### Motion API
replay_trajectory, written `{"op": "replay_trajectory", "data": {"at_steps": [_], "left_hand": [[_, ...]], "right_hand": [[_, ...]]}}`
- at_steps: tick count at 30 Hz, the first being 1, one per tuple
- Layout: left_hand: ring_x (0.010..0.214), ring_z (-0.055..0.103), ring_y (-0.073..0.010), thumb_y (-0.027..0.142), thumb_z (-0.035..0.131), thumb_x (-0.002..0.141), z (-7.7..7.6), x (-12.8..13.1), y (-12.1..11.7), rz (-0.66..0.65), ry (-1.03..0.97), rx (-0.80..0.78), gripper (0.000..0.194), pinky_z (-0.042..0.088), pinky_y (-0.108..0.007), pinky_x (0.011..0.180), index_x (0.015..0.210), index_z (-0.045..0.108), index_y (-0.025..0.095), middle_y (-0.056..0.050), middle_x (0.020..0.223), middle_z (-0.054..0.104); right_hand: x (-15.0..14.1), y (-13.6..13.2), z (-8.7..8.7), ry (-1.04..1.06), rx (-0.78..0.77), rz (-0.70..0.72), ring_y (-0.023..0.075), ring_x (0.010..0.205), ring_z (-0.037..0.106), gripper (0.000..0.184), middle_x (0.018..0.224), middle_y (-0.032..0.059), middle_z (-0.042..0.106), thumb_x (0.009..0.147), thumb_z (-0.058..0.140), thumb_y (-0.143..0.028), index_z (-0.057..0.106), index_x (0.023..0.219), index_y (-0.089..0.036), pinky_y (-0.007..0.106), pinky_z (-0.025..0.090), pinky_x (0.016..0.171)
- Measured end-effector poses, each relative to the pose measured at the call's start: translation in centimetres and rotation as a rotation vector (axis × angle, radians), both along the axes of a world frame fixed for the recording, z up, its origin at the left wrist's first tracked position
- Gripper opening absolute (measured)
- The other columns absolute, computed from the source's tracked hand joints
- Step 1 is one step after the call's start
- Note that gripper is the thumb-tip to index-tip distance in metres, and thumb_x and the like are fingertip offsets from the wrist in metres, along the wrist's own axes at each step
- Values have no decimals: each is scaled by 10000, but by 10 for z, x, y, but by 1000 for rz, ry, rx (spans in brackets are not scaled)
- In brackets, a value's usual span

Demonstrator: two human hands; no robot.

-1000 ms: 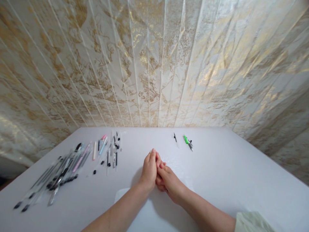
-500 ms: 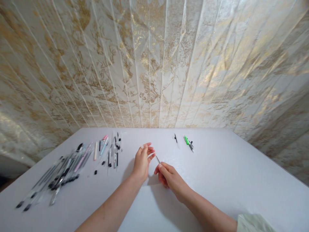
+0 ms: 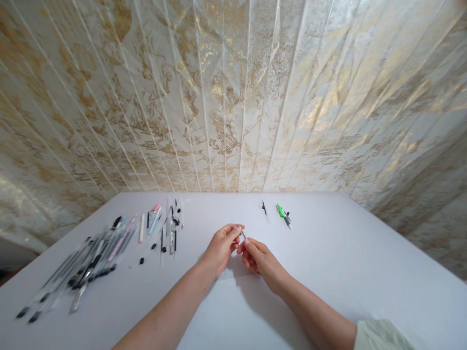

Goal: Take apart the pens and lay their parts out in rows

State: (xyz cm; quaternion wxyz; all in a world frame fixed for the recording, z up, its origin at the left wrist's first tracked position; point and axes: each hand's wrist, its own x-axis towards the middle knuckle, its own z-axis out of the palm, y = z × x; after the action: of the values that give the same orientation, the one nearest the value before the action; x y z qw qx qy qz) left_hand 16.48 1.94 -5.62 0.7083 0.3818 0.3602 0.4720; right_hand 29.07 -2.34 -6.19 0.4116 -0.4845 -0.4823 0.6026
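Both hands meet over the middle of the white table. A thin grey pen refill (image 3: 243, 234) slants up and to the left between them. Its lower end is pinched by my right hand (image 3: 260, 260), thumb against the curled fingers. At the upper end, my left hand (image 3: 221, 248) has thumb and fingertips closed around the tip. Whether a small separate part is also in those left fingertips cannot be made out. The palms hide the rest of the refill.
Left on the white table (image 3: 321, 291) lies a blurred pile of pens and pen parts (image 3: 87, 262). Beside it are loose caps, a cream pen tube (image 3: 141, 228) and a light blue one (image 3: 154, 221). A green-and-grey pen (image 3: 283, 215) and a small black part (image 3: 264, 208) lie at the back right.
My left hand has moved right and closed its spread fingers on the refill's upper end. The right hand has shifted slightly up and right, still pinching the refill.
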Motion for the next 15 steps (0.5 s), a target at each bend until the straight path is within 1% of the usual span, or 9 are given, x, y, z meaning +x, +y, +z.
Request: {"op": "replay_trajectory", "data": {"at_steps": [2, 5, 8, 9, 10, 12, 14, 15], "left_hand": [[589, 466, -63, 323, 730, 676, -1, -1, 2, 35, -27, -4, 266, 396, -182, 550, 842, 656, 128, 27, 681, 516], [647, 511, -67, 272, 736, 682, -5, -4, 9, 157, -56, -29, 218, 442, -179, 613, 818, 645, 127, 6, 743, 558], [671, 555, -75, 189, 640, 773, -8, -8, 17, 275, -62, -86, 111, 472, -187, 658, 858, 643, 118, -22, 762, 592], [692, 577, -83, 143, 590, 797, -8, -10, 19, 305, -70, -108, 88, 487, -200, 694, 865, 637, 115, -36, 767, 606], [720, 598, -93, 93, 542, 806, -8, -10, 20, 324, -83, -129, 107, 498, -220, 739, 864, 631, 112, -50, 774, 619], [783, 633, -118, 16, 483, 790, -7, -10, 20, 317, -111, -166, 173, 504, -263, 824, 850, 615, 111, -80, 795, 647], [827, 654, -141, -5, 473, 778, -7, -7, 15, 246, -112, -201, 193, 500, -290, 866, 859, 602, 113, -109, 844, 671], [838, 661, -151, 4, 477, 784, -6, -4, 12, 200, -100, -216, 188, 499, -300, 873, 877, 596, 116, -120, 875, 680]], "right_hand": [[2, 1, 2, 16, 6, 4, 67, 411, 280, 380, 527, -50, 468, 856, 435, -540, 542, 801, -180, 217, 208, 412], [7, 5, 5, 41, 5, -19, 62, 412, 288, 346, 556, -54, 489, 841, 469, -524, 537, 843, -184, 214, 236, 430], [17, 12, 6, 54, -8, -101, 54, 415, 291, 297, 572, -62, 493, 817, 517, -480, 521, 858, -186, 210, 253, 450], [21, 15, 5, 50, -6, -141, 54, 415, 293, 287, 576, -65, 491, 813, 521, -464, 524, 891, -188, 210, 254, 454], [24, 18, 4, 40, 6, -186, 56, 415, 298, 287, 584, -66, 494, 813, 515, -447, 527, 943, -192, 210, 257, 457], [29, 23, -1, 1, 56, -259, 63, 423, 326, 331, 637, -57, 524, 819, 488, -405, 508, 1082, -205, 215, 279, 468], [30, 26, -6, -57, 130, -276, 76, 454, 385, 382, 730, -37, 560, 818, 468, -356, 463, 1174, -218, 228, 325, 495], [29, 26, -9, -95, 168, -267, 84, 473, 414, 377, 767, -28, 567, 819, 457, -338, 452, 1177, -219, 236, 347, 511]]}}
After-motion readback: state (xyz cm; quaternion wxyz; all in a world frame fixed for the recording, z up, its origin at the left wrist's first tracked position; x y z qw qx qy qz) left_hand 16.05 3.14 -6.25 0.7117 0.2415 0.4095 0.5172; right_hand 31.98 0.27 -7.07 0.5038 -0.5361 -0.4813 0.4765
